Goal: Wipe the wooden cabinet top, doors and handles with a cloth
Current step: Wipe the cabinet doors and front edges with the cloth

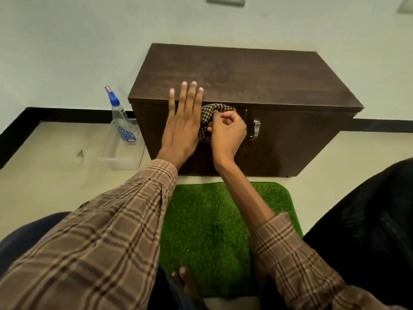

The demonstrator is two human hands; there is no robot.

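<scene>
While the wiping goes on up front, the spray bottle (121, 117) waits at far left, standing in a clear tub (121, 156) on the floor beside the cabinet (245, 79). That looks like parking: close enough to grab, clear of the doors.

Moving right, the left hand (182, 121) is open and flat, fingers spread, palm against the left door (152, 130) with the fingertips reaching over the front edge of the top. It grips nothing. My read is that it's there as a brace, steadying the door or the person's lean while the other hand works.

Next to it, nearly touching, the right hand (228, 135) is clenched around the cloth (207, 121), a checked rag bunched into a wad and pressed high on the door face, just under the overhang of the top. Bunching gives a firm pad for scrubbing, I'd say. A handle may sit under that wad, but it's hidden, so I can't tell.

Further right, the metal handle (256, 129) on the right door (297, 142) stands bare, with no cloth on it.

Down below, a green mat (212, 220) lies before the cabinet, probably something to sit or kneel on.
</scene>
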